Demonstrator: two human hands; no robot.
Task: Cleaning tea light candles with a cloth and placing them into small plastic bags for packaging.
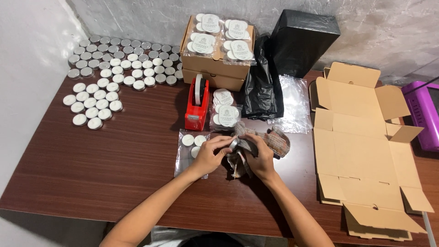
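Observation:
My left hand (209, 155) and my right hand (260, 158) meet over the middle of the brown table (105, 164). Together they grip a small round metal candle cup (234, 145) wrapped in a patterned brownish cloth (274, 139), which trails to the right of my right hand. A clear plastic bag (188, 151) with three white tealight candles lies under and just left of my left hand. A red tape dispenser (197, 104) stands right behind it.
Many loose tealights (114, 68) cover the far left. Brown boxes (215, 64) topped with packed candle bags stand at the back, beside a black box (304, 41) and black bag. Flat unfolded cardboard boxes (366, 146) fill the right. A purple device (423, 114) sits at the right edge.

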